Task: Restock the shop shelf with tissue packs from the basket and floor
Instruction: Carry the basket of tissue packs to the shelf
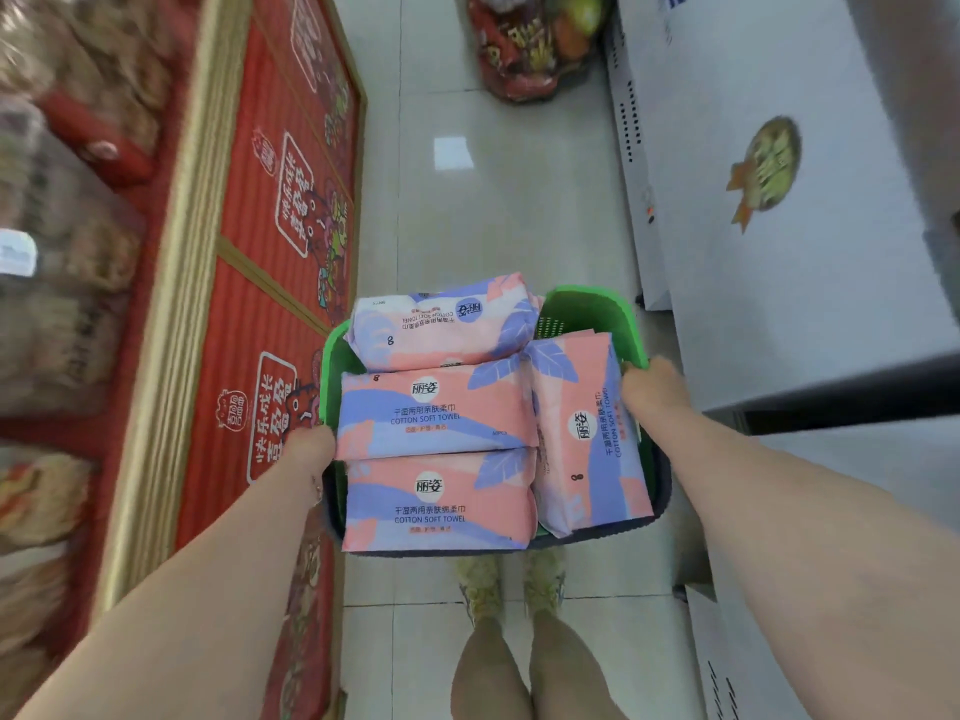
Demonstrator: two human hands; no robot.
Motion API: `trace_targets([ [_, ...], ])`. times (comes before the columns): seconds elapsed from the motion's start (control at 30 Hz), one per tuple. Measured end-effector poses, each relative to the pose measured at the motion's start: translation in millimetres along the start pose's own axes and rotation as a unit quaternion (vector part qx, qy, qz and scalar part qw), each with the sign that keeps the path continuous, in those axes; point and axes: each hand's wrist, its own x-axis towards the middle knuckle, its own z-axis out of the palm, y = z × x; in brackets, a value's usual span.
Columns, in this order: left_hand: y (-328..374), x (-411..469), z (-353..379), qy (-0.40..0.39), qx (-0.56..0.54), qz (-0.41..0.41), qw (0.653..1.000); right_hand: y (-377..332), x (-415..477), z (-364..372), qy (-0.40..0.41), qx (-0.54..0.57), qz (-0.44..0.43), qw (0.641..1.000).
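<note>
Green basket point(587, 314) of four pink-and-lilac tissue packs point(436, 413), left grip point(311, 449) and right grip point(652, 389) each clasping a side rim, above tiled floor point(493, 226)

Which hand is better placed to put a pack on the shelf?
Probably left: the left hand holds the basket on the shelf side, beside a pack. The right hand is farther.

The basket point(592, 304) is smooth green plastic with a perforated wall. The tissue packs point(436, 413) in it are wrapped in soft printed film, faintly glossy and creased at the ends. At 12 o'clock the floor tiles point(498, 210) are polished and reflective. At 2 o'clock the white cabinet point(779, 262) looks smooth and matt. At 10 o'clock the red panel point(270, 226) is finely ribbed.
</note>
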Motion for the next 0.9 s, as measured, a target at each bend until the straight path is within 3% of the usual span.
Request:
trace_targets([
  [0.43, 140, -74, -116, -0.025, -0.044, 0.098, 0.994, -154, -87, -106, 0.066, 0.047, -0.06, 0.995],
  [0.63, 189, -105, -148, -0.035, -0.049, 0.146, 0.987, -201, -92, -129, 0.074, -0.004, -0.102, 0.992],
  [0.9, 278, -104, -179, -0.041, -0.065, 0.189, 0.979, -283, -73, -167, 0.086, 0.012, -0.128, 0.988],
])
